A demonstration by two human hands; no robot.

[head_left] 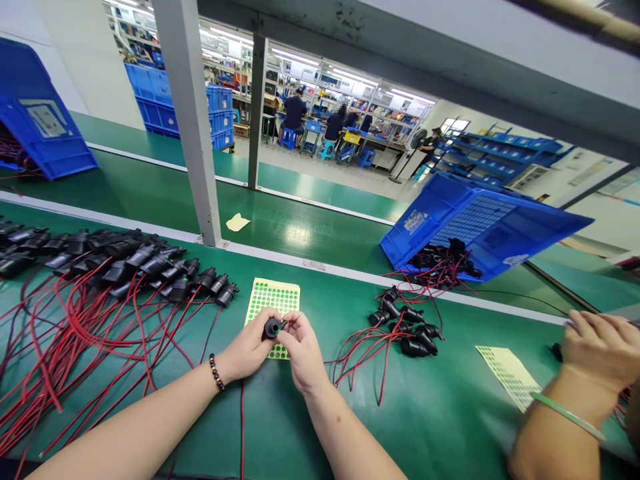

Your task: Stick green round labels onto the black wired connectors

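Note:
My left hand is closed around a black cylindrical part, a pump-like housing with a round opening facing me. A red wire hangs below that hand. My right hand pinches at the right side of the same part, thumb and fingers touching it. A small green dot shows by the right thumb tip; whether it is stuck on the part I cannot tell. Under both hands lies a yellowish sheet of round green stickers, partly covered by them.
Many black parts with red wires are heaped at left. A smaller group lies at right, before a tilted blue crate. Another person's hand works at far right beside a second sticker sheet. A metal post stands ahead.

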